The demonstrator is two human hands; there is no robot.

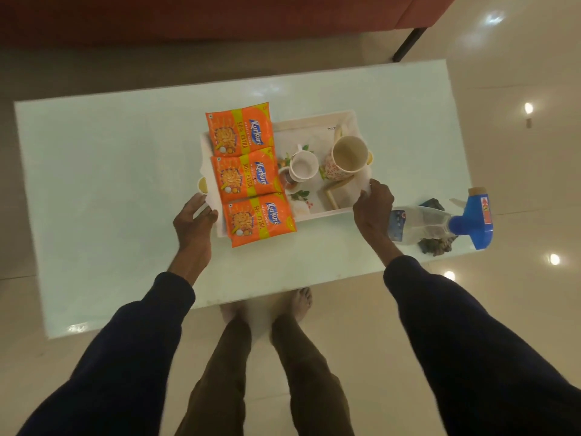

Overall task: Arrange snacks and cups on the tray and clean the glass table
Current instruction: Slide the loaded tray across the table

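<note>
Standing at the 6 o'clock edge of the glass table (94, 184), looking straight down. Gripping the white tray (314, 125) near the table's middle with both hands: left hand (193, 221) at the 9 o'clock end, fingers and thumb closed on the rim just below a yellowish knob (202, 185); right hand (372, 207) at the 4 o'clock corner, fingers curled over the rim. Cannot tell whether lifted or resting on the glass. On the tray's 9 o'clock half, three orange snack packets (246, 171) laid flat in a column from 12 to 6, edge to edge, the nearest overhanging the 6 o'clock rim. On the 3 o'clock half, a white mug (303, 166) and, toward 3 from it, a taller patterned cup (349, 154), both upright and apart. At 3 o'clock of the right hand, near the table's edge, a clear spray bottle (421, 223) with a blue trigger head, lying on its side over a dark crumpled cloth (435, 242). Beyond the table at 12, a red sofa (220, 17). At 6, bare feet (301, 298) by the glass edge.
</note>
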